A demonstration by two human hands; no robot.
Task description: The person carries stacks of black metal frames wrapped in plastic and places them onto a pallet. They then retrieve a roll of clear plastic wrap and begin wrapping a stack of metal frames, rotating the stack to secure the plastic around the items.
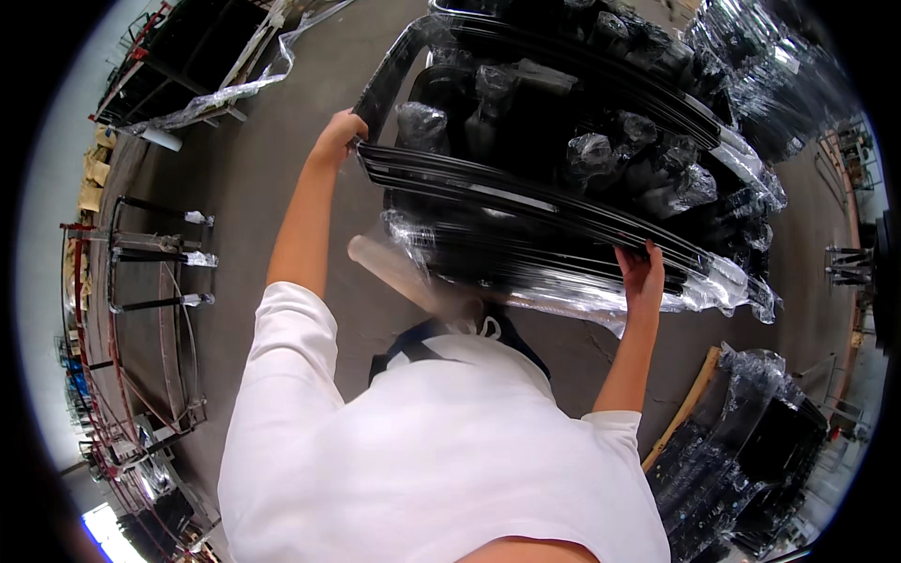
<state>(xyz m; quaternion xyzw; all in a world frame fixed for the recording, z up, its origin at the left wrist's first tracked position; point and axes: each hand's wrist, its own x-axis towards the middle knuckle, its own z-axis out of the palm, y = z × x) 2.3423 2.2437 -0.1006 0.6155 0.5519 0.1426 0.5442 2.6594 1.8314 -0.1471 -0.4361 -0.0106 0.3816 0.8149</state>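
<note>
Left grip [340,139], right grip [642,274] on black frames [526,194]; film [727,281] around ends.

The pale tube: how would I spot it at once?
Start at the big stack of black parts. Below its left end, right of the left forearm, a tube slants down rightward. Its plain tan surface sets it apart from the dark, film-wrapped stack.

The place looked like an industrial workshop or warehouse: a broad grey floor [253,141], a red rack [79,310] along the left, stacked black frames [526,202] and a film-wrapped load [770,75].
</note>
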